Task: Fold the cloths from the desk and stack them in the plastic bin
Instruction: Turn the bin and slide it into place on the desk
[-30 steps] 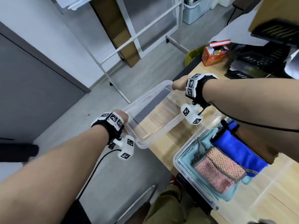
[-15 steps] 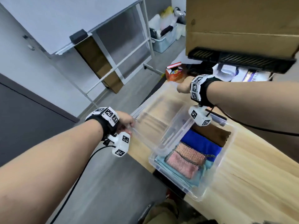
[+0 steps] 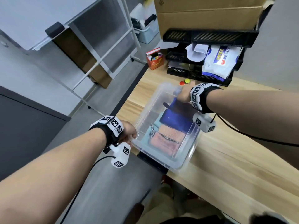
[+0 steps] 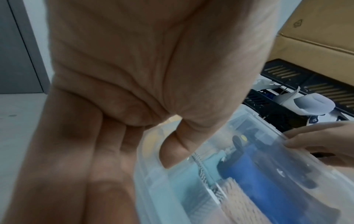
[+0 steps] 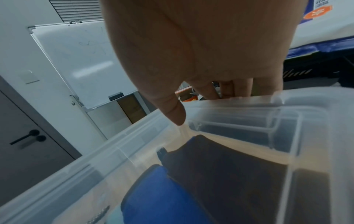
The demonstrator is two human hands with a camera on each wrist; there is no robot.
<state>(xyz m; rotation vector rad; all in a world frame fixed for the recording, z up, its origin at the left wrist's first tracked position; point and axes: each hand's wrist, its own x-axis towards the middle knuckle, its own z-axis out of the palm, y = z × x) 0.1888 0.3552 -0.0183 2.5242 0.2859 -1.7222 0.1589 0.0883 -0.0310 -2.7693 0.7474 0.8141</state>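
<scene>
A clear plastic bin [image 3: 186, 162] stands at the desk's left edge. Inside lie folded cloths: blue [image 3: 176, 118], pink [image 3: 168, 138], light teal [image 3: 145, 136], and a dark brown one [image 5: 220, 174] at the far end. A clear lid [image 3: 150, 107] lies over the bin, covering the cloths. My left hand [image 3: 130, 133] grips the lid's near-left end, thumb [image 4: 172, 151] on top, fingers below. My right hand [image 3: 182, 96] grips the far end, thumb [image 5: 174, 112] on the lid [image 5: 249, 128], fingers curled over its edge.
Behind the bin stands a black file tray [image 3: 202, 36] holding a wipes pack [image 3: 221, 62], with a cardboard box [image 3: 207, 12] on top. A small orange box [image 3: 154, 60] and red and yellow discs [image 3: 185, 81] lie nearby. Bare wooden desk [image 3: 234, 167] stretches right. A whiteboard [image 3: 32, 16] stands left.
Both hands have carried the lid from beyond the desk's left edge rightward and down over the bin. The cloths now show through the lid.
</scene>
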